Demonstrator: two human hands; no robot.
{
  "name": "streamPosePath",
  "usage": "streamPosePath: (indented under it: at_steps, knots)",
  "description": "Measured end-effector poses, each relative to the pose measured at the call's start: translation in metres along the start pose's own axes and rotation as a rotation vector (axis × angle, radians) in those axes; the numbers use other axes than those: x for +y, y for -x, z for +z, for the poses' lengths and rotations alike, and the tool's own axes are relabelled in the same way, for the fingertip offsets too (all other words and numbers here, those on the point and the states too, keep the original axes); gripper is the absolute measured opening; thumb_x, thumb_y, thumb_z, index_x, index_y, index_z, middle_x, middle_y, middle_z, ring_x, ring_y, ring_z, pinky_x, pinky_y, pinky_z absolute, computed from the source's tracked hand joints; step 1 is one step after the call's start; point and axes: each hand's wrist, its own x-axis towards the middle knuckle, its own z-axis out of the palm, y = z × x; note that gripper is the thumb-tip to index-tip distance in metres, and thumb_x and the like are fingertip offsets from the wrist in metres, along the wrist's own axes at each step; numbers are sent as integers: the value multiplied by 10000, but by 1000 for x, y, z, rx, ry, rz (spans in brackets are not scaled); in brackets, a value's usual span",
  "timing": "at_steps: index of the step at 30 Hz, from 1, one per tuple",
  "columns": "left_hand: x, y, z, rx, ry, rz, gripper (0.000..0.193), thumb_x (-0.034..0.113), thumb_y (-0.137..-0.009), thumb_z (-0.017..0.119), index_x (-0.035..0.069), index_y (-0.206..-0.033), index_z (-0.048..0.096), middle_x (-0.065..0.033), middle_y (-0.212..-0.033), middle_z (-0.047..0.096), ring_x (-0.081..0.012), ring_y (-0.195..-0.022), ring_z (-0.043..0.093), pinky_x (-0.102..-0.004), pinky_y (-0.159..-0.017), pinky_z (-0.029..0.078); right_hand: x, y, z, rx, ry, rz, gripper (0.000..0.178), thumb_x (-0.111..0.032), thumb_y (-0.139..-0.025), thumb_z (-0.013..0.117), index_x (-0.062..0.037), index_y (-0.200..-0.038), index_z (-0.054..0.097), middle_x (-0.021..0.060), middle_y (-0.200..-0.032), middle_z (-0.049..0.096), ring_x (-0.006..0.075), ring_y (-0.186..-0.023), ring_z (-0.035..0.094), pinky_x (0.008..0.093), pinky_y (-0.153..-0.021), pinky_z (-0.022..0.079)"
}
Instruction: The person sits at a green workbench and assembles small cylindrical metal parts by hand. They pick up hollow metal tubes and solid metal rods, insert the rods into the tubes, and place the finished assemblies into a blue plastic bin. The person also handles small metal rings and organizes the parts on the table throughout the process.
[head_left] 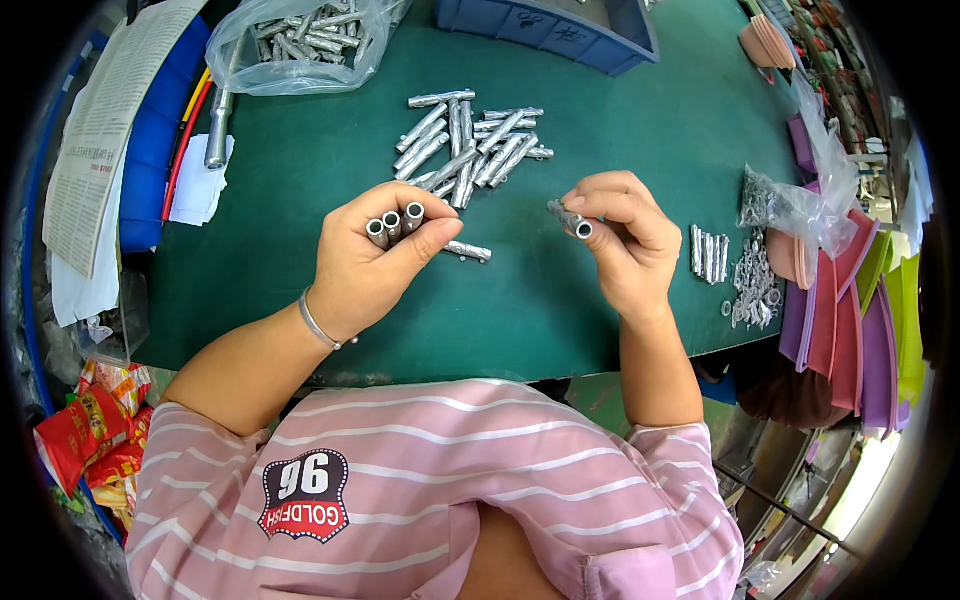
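My left hand [365, 250] is closed around three short metal tubes [395, 227], their round hollow ends facing me. A little to the right, my right hand [632, 240] pinches one more metal tube [572, 220] between thumb and fingers, its open end toward me. Beyond the hands lies a loose pile of silvery metal tubes [470, 150] on the green tabletop [480, 320]. A single silvery tube [468, 251] rests just right of my left thumb. The hands are apart from each other, above the table.
A plastic bag [300, 75] of metal tubes lies at the far left, near a long metal rod [218, 130]. A blue bin [550, 38] stands at the back. At right are a row of tubes [709, 255], small metal parts [754, 285] and a clear bag [762, 198].
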Motion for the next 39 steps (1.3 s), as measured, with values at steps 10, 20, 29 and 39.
streamPosePath:
  at_steps: [10, 20, 29, 39]
  knots:
    - [2, 0, 3, -233, 355, -360, 226, 131, -867, 660, -46, -1005, 634, -49, -734, 604, -68, -563, 468, -202, -484, 351, -11, 0, 38, -132, 450, -515, 255, -58, -602, 677, -71, -857, 678, 58, -832, 615, 229, -728, 582, 329, -614, 464]
    - [0, -5, 0, -125, -98, 223, 167, -64, -765, 693, 11, -912, 671, -85, -983, 591, -108, -827, 578, -214, -700, 504, 23, -27, 35, -190, 683, -248, 278, 66, -685, 574, -37, -938, 626, 83, -990, 607, 293, -934, 564, 392, -811, 439]
    - [-2, -3, -4, -116, -165, 311, 192, -55, -764, 699, 23, -938, 678, -85, -980, 557, -122, -830, 569, -219, -709, 540, 16, -21, 26, -300, 880, -184, 208, -5, -693, 626, -67, -891, 642, 40, -937, 600, 244, -931, 556, 375, -805, 421]
    - [-2, -2, -2, -91, -184, 309, 188, 1, -780, 713, 34, -962, 683, -73, -948, 587, -120, -803, 569, -228, -684, 494, 3, -7, 23, -261, 698, -133, 192, -10, -667, 705, -64, -840, 639, 45, -857, 600, 244, -828, 554, 352, -733, 420]
